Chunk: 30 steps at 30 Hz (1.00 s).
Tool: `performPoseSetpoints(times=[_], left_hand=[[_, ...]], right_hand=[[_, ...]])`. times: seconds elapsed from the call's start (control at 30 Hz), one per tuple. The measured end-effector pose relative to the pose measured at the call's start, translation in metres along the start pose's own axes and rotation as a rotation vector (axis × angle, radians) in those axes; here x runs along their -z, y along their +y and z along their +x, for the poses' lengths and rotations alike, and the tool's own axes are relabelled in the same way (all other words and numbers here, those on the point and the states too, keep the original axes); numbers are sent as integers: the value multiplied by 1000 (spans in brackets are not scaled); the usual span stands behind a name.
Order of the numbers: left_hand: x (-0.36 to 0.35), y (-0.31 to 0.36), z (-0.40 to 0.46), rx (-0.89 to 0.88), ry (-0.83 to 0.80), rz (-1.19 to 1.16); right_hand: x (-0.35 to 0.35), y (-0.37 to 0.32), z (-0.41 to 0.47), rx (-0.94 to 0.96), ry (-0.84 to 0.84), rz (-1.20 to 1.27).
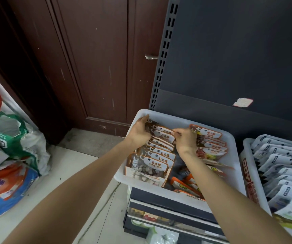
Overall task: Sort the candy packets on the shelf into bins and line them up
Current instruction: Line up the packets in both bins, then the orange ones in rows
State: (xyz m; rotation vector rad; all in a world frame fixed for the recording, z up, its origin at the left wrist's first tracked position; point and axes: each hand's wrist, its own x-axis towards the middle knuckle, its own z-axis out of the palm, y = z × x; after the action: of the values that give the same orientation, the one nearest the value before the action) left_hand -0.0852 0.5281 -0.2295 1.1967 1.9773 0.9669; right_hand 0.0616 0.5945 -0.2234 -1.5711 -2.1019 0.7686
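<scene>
Both hands work the stone-candy row [156, 152] along the left side of the white bin [236, 155]: left hand [139, 132] grips its far packets, right hand [185, 140] pinches one. Sugar row [211, 143] looks lined up; loose packets [188, 182] at the bin's near edge remain.

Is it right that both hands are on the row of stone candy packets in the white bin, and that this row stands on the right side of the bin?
Not quite. In the head view the left hand and right hand do grip the row of stone candy packets in the white bin, but this row stands on the left side of the bin. The orange sugar packets fill the right side.
</scene>
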Motion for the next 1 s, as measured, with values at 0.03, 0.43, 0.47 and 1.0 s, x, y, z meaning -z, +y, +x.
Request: performPoseSetpoints(times=[0.03,0.43,0.47,1.0], left_hand=[[1,-3,1,-27,-8,21],[7,-3,-4,23,-117,-70],[9,-1,-9,-17,-106,-26],[33,-24,-76,-314,-469,721]], right_hand=[[1,-1,-1,7,14,7],[4,-7,1,-149,-303,237],[6,-7,-3,-147,-294,238],[11,5,-56,31,-270,-168]])
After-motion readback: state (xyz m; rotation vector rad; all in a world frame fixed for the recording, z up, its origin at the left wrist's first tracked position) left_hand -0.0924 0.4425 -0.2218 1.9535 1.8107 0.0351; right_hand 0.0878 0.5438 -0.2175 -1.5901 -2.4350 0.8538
